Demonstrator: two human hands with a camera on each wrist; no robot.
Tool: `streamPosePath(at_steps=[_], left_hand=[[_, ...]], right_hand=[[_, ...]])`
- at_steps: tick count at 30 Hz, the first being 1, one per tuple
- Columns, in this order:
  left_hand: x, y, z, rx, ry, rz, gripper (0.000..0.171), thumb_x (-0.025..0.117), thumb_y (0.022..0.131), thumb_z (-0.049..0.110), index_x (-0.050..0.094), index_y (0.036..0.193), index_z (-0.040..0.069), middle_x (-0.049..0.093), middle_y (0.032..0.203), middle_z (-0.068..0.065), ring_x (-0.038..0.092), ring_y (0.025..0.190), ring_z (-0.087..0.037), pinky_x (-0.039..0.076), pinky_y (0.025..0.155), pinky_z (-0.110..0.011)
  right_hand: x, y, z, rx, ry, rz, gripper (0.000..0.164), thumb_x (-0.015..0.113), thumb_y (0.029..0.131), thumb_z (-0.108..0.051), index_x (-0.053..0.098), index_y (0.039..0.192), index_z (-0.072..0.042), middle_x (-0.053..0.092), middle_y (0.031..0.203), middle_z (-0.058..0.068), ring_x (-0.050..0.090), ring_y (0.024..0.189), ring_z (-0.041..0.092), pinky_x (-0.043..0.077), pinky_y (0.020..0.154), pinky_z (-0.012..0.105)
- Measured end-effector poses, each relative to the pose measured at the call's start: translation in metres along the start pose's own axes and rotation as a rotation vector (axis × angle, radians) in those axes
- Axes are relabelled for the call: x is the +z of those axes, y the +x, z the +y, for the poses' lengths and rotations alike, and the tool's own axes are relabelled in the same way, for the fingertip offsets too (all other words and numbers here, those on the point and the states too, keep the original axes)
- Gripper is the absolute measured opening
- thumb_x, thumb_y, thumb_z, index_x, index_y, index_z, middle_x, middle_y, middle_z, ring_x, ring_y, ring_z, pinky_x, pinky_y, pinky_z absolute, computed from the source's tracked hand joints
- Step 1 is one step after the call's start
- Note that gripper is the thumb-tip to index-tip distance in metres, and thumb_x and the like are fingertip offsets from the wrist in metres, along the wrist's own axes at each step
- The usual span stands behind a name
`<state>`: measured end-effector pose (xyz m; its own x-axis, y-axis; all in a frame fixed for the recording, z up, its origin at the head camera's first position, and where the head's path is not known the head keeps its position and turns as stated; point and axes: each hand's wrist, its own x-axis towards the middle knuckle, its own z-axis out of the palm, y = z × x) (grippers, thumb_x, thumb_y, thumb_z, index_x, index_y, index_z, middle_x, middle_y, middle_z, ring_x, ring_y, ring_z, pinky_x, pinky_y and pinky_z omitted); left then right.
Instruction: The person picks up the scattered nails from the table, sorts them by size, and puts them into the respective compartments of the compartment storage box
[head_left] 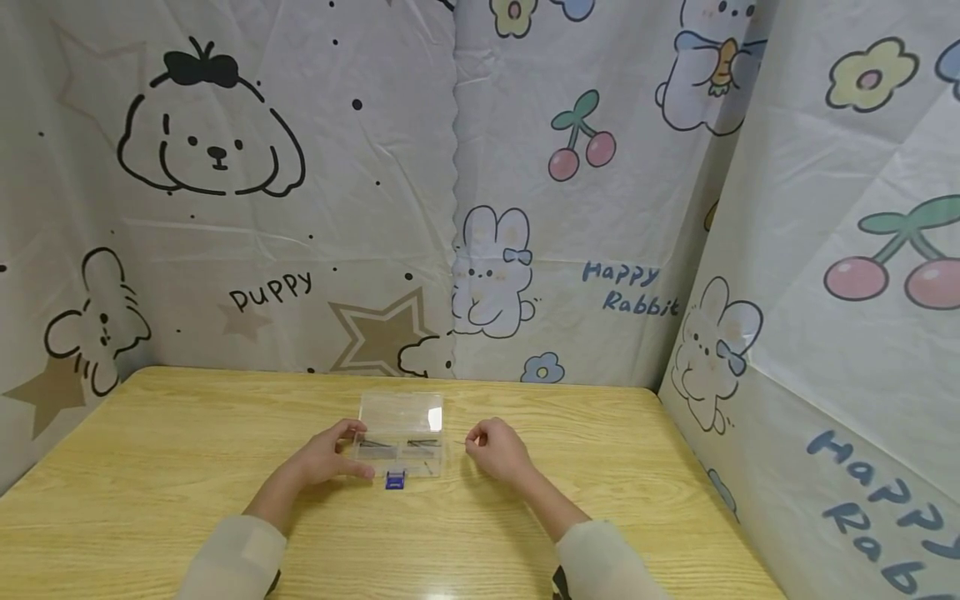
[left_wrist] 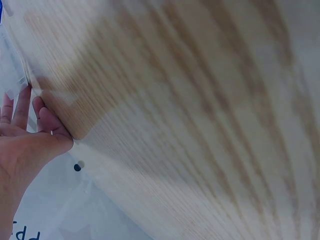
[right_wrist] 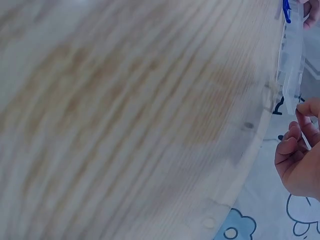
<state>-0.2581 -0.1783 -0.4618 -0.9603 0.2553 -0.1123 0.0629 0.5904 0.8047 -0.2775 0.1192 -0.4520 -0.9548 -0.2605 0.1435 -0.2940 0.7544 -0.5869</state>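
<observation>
A clear plastic compartment box point(head_left: 397, 452) lies on the table with its transparent lid point(head_left: 401, 412) raised at the back. Thin dark pin-like pieces point(head_left: 423, 442) lie in its compartments, and a blue latch point(head_left: 395, 481) hangs from the front edge. My left hand point(head_left: 327, 454) grips the box's left side, the thumb near the front corner and the fingers farther back. Just right of the box, my right hand point(head_left: 498, 450) has thumb and index finger pinched together on a thin, pale sliver, too small to identify. The other fingers of that hand are curled.
The box rests on a wood-grain table point(head_left: 600, 467), toward its far edge. Printed cloth point(head_left: 375, 208) hangs behind the table, and more cloth point(head_left: 825, 350) hangs along the right side.
</observation>
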Motion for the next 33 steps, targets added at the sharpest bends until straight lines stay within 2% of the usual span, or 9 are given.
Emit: streamPosePath(at_steps=[19, 26, 33], left_hand=[[-0.001, 0.0, 0.0, 0.009, -0.005, -0.003, 0.076, 0.081, 0.071, 0.032, 0.041, 0.13, 0.004, 0.042, 0.136, -0.027, 0.037, 0.125, -0.052, 0.032, 0.104, -0.06], [-0.001, 0.001, -0.001, 0.003, -0.004, -0.002, 0.076, 0.081, 0.071, 0.033, 0.041, 0.129, 0.006, 0.042, 0.137, -0.027, 0.037, 0.125, -0.053, 0.032, 0.103, -0.061], [0.0, 0.001, -0.001, 0.002, -0.002, 0.0, 0.076, 0.081, 0.071, 0.033, 0.041, 0.129, 0.005, 0.042, 0.137, -0.027, 0.037, 0.125, -0.053, 0.032, 0.103, -0.061]], right_hand=[[0.021, 0.001, -0.033, -0.025, 0.001, -0.052, 0.009, 0.061, 0.086, -0.016, 0.067, 0.086, -0.01, 0.049, 0.079, -0.002, 0.043, 0.067, 0.009, 0.036, 0.055, 0.021], [0.028, 0.0, -0.04, -0.046, 0.015, -0.061, 0.008, 0.062, 0.085, -0.015, 0.067, 0.086, -0.009, 0.049, 0.077, -0.002, 0.042, 0.064, 0.008, 0.035, 0.054, 0.019], [0.035, 0.0, -0.044, -0.027, 0.047, -0.056, 0.009, 0.063, 0.085, -0.016, 0.067, 0.085, -0.008, 0.05, 0.077, -0.002, 0.043, 0.062, 0.007, 0.036, 0.051, 0.019]])
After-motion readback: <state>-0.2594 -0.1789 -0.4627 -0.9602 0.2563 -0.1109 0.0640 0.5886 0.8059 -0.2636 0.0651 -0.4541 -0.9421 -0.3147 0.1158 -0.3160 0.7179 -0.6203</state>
